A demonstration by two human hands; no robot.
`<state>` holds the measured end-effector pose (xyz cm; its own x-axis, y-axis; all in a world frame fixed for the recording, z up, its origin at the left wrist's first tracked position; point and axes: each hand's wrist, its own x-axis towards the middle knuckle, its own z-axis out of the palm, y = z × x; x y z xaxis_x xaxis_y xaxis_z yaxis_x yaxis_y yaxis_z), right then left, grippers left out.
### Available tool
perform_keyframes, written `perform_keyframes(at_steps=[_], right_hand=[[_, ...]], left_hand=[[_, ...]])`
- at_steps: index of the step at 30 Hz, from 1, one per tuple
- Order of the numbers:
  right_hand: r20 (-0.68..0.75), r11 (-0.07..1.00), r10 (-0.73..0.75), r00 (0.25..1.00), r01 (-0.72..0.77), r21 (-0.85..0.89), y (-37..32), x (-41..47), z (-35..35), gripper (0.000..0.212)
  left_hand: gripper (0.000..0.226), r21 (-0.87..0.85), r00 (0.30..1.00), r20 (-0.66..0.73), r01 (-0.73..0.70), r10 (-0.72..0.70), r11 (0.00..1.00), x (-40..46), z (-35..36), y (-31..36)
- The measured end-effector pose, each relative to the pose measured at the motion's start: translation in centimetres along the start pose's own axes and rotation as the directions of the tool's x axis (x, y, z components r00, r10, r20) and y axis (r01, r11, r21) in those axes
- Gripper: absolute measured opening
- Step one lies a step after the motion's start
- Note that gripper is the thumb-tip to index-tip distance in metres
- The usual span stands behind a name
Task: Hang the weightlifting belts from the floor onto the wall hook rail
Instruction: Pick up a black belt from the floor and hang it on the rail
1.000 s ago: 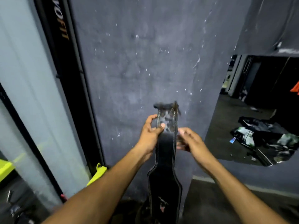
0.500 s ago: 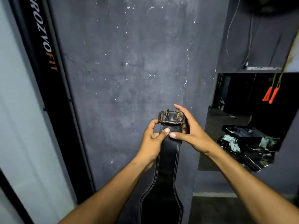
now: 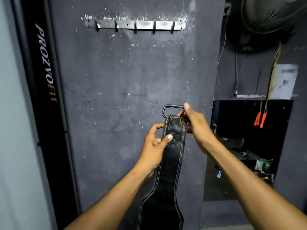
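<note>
I hold a black leather weightlifting belt with pale stitching upright before a dark grey wall. My left hand pinches the strap just below its top end, thumb on the front. My right hand grips the top right corner by the metal buckle loop, which stands up above the strap. The belt's wide part hangs down out of frame. High on the wall a metal hook rail with several hooks carries nothing. It is well above both hands.
A black door frame with PROZVOFIT lettering runs down the left. To the right a dark opening shows clutter on a floor. Orange-handled cords hang beside it. A wall fan sits at the top right.
The view has tilted up and the hook rail has come into sight. The buckle loop has been flipped up above the strap, and both hands have risen with the belt.
</note>
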<state>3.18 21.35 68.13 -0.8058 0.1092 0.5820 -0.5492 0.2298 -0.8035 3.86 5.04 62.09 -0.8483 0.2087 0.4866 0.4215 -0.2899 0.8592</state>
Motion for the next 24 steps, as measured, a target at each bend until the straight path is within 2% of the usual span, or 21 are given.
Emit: perform_keyframes(at_steps=[3,6,11,16,19,22,24], right_hand=[[-0.014,0.995,-0.092,0.996,0.093,0.036,1.3,-1.3,1.5,0.035],[-0.143,0.987,-0.147,0.979,0.155,0.048,1.8,-1.0,2.3,0.019],[-0.153,0.99,-0.124,0.98,0.132,0.041,-0.4,0.9,2.1,0.027],[-0.189,0.954,-0.298,0.936,0.288,-0.081,-0.9,3.0,0.7,0.015],[-0.203,0.938,-0.344,0.917,0.327,-0.111,-1.9,4.7,0.0,0.017],[-0.202,0.933,-0.359,0.911,0.341,-0.119,-2.9,6.6,-0.3,0.019],[-0.193,0.927,-0.371,0.908,0.349,-0.14,-2.8,7.6,-0.4,0.02]], left_hand=[[0.032,0.01,0.999,0.014,-0.035,0.035,0.999,0.9,0.0,0.7],[0.032,0.045,0.998,0.031,-0.059,0.057,0.997,1.7,0.4,0.8],[0.032,0.115,0.991,0.042,-0.131,0.127,0.985,3.5,1.0,1.2],[0.037,0.146,0.984,0.039,-0.178,0.174,0.973,5.0,2.5,1.6],[0.051,0.113,0.985,0.121,-0.136,0.122,0.984,5.4,2.9,1.4],[0.037,0.264,0.986,0.166,-0.069,0.025,0.962,5.8,2.6,-1.2],[0.065,0.297,0.995,0.1,-0.01,-0.02,0.955,6.0,2.2,-3.3]])
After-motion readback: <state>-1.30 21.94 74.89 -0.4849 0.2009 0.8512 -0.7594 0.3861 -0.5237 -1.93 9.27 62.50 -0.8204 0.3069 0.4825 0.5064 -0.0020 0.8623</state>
